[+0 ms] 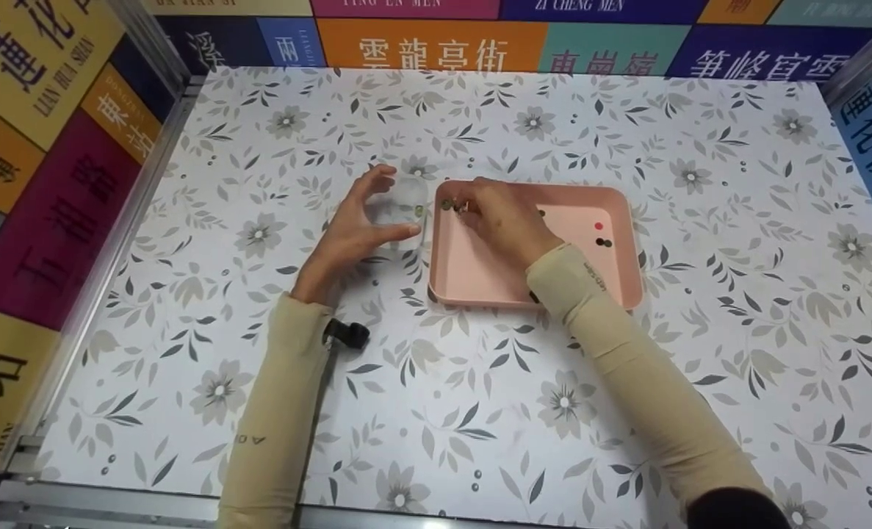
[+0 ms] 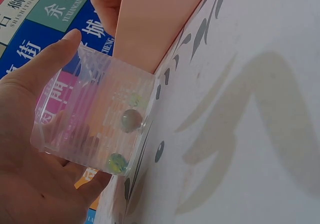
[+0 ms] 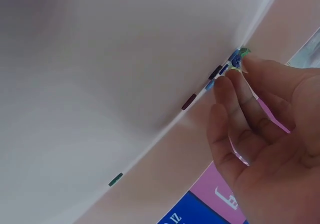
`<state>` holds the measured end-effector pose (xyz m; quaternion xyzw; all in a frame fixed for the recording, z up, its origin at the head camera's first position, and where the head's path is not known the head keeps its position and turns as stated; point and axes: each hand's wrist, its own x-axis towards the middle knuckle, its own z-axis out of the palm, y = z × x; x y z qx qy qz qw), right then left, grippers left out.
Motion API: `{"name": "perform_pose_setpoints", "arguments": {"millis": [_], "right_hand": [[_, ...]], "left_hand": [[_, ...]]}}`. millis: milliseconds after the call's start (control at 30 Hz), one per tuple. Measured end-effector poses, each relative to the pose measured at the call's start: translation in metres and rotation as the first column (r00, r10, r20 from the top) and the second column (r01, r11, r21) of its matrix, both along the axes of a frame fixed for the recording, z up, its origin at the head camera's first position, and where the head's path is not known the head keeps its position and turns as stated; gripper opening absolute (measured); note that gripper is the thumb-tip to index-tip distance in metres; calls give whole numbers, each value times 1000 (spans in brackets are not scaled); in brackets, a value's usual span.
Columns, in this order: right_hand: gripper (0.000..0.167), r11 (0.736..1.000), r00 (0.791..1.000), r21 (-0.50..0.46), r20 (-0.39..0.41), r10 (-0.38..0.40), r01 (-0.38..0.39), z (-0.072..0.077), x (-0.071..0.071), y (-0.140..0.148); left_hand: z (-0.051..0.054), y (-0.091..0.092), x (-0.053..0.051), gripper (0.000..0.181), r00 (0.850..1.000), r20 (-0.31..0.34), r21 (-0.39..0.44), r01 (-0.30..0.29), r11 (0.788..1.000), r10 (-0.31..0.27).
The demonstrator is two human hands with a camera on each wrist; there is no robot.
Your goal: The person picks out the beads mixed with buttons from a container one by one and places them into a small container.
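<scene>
My left hand (image 1: 366, 220) holds a clear plastic box (image 2: 95, 108) between thumb and fingers, on the table just left of a pink tray (image 1: 531, 297). A grey marble (image 2: 131, 121) and a yellow-green glass marble (image 2: 117, 163) lie in the box, with a smaller pale green one beside them. Inside the tray's far left corner, my right hand (image 1: 502, 220) pinches a small glassy piece, mostly hidden by the fingertips. Several flat buttons lie around those fingertips, among them a blue button (image 3: 236, 61) and a dark red button (image 3: 189, 101).
A red button (image 1: 599, 226) and two dark buttons (image 1: 600, 242) lie toward the tray's right side. A green button (image 3: 115, 179) sits apart on the tray floor. Flower-patterned covering (image 1: 406, 382) spreads over the table, with lettered panels (image 1: 436, 48) standing behind.
</scene>
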<state>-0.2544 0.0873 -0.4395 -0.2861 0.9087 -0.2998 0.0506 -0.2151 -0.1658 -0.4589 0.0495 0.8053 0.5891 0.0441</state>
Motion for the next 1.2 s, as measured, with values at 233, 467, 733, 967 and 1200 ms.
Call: {"name": "perform_pose_setpoints", "arguments": {"millis": [233, 467, 733, 967, 1200], "right_hand": [[33, 997, 997, 31, 29, -76, 75, 6, 1, -2], [20, 996, 996, -11, -27, -88, 87, 10, 2, -4], [14, 997, 993, -70, -110, -51, 44, 12, 4, -6], [18, 996, 994, -90, -102, -30, 21, 11, 4, -10], [21, 997, 993, -81, -116, -15, 5, 14, 5, -11]], "left_hand": [[-1, 0, -1, 95, 1000, 20, -5, -7, 1000, 7], [0, 0, -2, 95, 1000, 6, 11, 5, 1000, -5], [1, -1, -2, 95, 1000, -12, -16, 13, 1000, -13], [1, 0, -2, 96, 1000, 3, -6, 6, 1000, -6], [-1, -1, -2, 94, 1000, 8, -9, -1, 1000, 1]]}}
